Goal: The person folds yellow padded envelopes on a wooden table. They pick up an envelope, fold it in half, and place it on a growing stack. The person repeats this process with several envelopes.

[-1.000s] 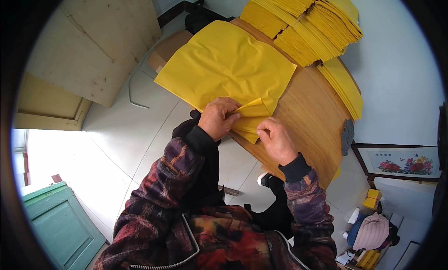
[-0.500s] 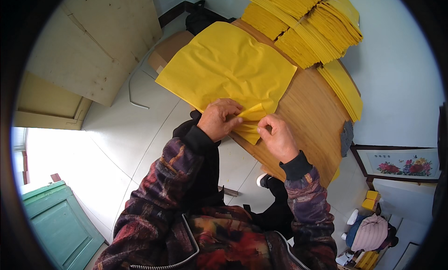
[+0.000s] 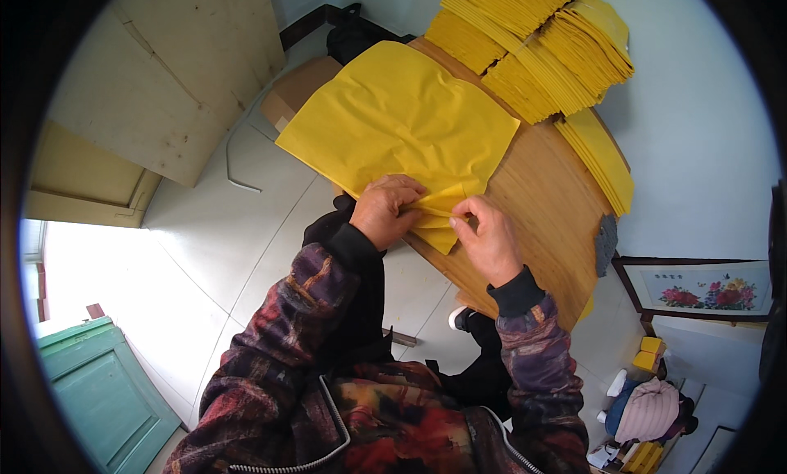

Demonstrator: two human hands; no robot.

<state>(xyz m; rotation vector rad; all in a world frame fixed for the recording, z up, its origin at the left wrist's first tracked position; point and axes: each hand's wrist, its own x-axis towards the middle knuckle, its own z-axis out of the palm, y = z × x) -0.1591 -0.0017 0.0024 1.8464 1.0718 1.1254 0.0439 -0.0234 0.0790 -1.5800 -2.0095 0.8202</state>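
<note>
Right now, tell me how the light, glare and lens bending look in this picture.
Head view: even daylight on the yellow paper and both hands, left hand and right hand, all sharp; white glare washes out the floor at left; fisheye bends the table edge, and a black rim rings the picture.

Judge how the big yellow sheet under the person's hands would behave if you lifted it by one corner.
The yellow sheet would probably flop and drape: it is thin and wrinkled, and its near corner bends easily between the left hand and right hand. It looks light, since it overhangs the wooden table without sagging much. It may also slide readily on that smooth top.
</note>
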